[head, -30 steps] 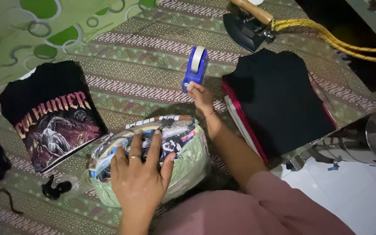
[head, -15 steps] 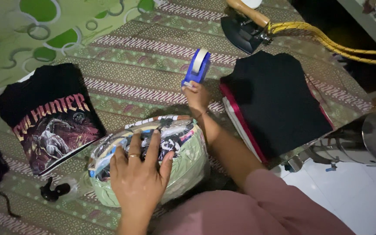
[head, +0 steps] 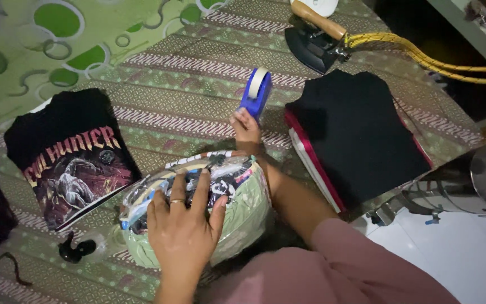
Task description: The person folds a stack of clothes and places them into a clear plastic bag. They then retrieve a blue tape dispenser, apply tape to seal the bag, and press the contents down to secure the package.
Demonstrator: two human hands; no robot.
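your left hand (head: 184, 233) lies spread, pressing the plastic-wrapped shirt bundle (head: 198, 211) on the mat | right hand (head: 247, 125) closed on the blue tape dispenser (head: 255, 92) just beyond | bundle folded and bagged, no tape visible yet

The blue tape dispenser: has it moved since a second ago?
No. The blue tape dispenser sits at the same spot on the patterned cloth, just left of the folded black shirt stack, with the right hand gripping its lower end.

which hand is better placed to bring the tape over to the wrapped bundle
Right. The right hand already grips the blue tape dispenser, while the left hand lies flat on the plastic-wrapped bundle, pinning it down.
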